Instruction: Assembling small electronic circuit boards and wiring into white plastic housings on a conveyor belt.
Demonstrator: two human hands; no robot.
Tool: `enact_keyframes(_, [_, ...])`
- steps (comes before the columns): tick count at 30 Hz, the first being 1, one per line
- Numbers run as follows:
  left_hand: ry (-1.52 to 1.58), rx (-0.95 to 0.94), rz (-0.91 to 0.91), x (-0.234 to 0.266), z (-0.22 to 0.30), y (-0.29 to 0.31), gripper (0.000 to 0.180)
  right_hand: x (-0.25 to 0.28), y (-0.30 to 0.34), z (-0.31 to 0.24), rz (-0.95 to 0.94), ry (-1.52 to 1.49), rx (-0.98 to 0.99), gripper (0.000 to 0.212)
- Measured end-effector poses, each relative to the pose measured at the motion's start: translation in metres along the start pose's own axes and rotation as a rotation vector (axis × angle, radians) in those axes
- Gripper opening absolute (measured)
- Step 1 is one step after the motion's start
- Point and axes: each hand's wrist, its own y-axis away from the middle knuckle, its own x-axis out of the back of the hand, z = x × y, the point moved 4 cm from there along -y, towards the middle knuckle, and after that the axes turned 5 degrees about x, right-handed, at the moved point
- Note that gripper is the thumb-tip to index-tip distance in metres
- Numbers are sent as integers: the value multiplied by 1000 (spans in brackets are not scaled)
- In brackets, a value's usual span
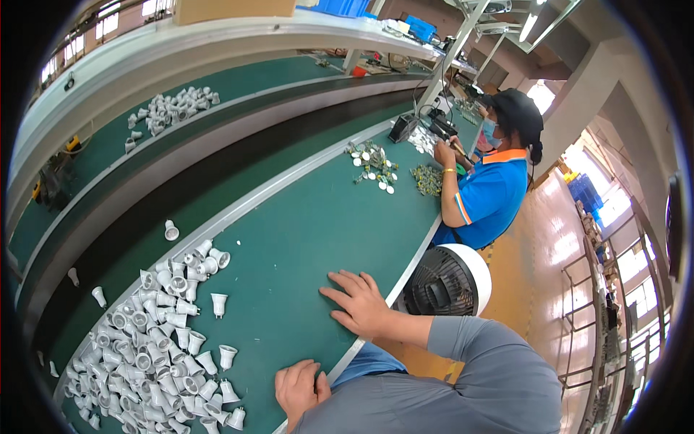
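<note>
My right hand [359,304] lies palm down on the green tabletop [289,239], fingers stretched and spread, holding nothing. Lower down, by the near edge, my left hand [298,390] rests loosely curled with its fingers together; I see nothing in it. To the left of both hands spreads a large heap of white bell-shaped lamp housings [155,354], several with two pins at the narrow end. One single housing [219,304] stands apart on the side of the heap toward my right hand.
Beyond the table's rim runs a dark belt [144,249] with a few stray housings. Farther along lie round white pieces with wires [372,166] and small green parts [426,179]. A co-worker in blue [495,188] works there. A fan [444,282] stands beside my right arm.
</note>
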Motion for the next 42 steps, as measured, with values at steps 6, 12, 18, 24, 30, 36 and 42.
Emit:
enact_keyframes(6, [14, -24, -76, 0, 8, 2, 30, 0, -1, -1, 14, -10, 2, 54])
enact_keyframes(12, [-6, -53, -109, 1, 12, 7, 29, -2, -1, 1, 19, -16, -8, 54])
enact_keyframes(18, [-38, -85, -85, -7, 5, 15, 26, -5, 1, 2, 18, 1, -20, 54])
enact_keyframes(24, [-20, -122, -88, -3, 9, 14, 26, -6, 2, 1, 29, -3, -15, 53])
enact_keyframes(30, [-43, -147, -87, -6, 9, 17, 26, -3, 3, 0, 25, -21, -26, 52])
enact_keyframes(36, [-78, -177, -65, -9, 6, 16, 25, -2, 2, -1, 39, -37, -23, 51])
enact_keyframes(42, [-77, -183, -55, -5, 18, 10, 26, 0, 1, 2, 50, -40, -17, 50])
